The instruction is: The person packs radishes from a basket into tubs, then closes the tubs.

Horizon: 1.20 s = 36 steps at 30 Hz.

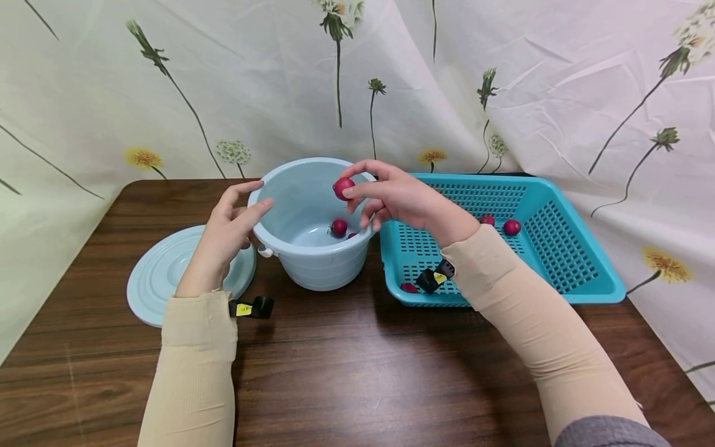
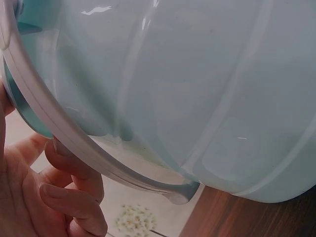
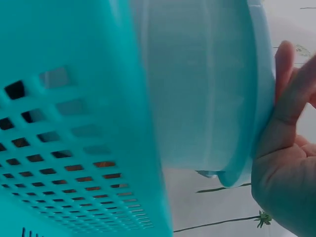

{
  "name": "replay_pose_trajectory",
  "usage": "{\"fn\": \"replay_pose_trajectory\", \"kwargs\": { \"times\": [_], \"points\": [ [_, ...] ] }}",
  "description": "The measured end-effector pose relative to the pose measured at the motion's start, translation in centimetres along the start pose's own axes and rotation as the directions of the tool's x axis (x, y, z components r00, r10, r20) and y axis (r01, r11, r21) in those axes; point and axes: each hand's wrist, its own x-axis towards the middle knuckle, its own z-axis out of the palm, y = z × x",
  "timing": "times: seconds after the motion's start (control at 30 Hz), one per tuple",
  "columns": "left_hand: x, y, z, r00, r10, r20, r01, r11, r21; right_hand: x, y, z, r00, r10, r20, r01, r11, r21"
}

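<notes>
Right of the pinch sits a turquoise perforated plastic basket (image 1: 610, 277); beneath it, a pale-blue round plastic bucket (image 1: 321, 268), the left hand (image 1: 220, 233) touching its rim, hold unclear. The right hand (image 1: 401, 197) pinches a round red radish (image 1: 342, 187), best released low, gently.

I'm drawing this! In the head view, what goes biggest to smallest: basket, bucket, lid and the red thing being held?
1. Basket
2. Bucket
3. Lid: about as wide as the bucket but flatter, and partly hidden
4. Red thing in the right hand
</notes>
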Motion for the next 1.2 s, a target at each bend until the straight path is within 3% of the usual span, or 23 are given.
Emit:
{"fn": "replay_pose_trajectory", "kwargs": {
  "times": [0.33,0.8,1.2],
  "points": [
    [-0.1,-0.3,-0.1,1.0,-0.012,-0.004,0.012,1.0,-0.009,0.5,0.5,0.5,0.999,0.045,-0.014,-0.046,0.99,-0.131],
    [-0.2,-0.1,0.0,1.0,0.011,-0.012,-0.011,1.0,-0.005,0.4,0.4,0.4,0.999,0.05,-0.002,-0.049,0.982,-0.182],
    [-0.1,0.1,0.2,1.0,0.015,-0.004,-0.015,1.0,-0.011,-0.5,0.4,-0.4,0.999,0.008,0.037,-0.004,0.996,-0.09]
  ]
}}
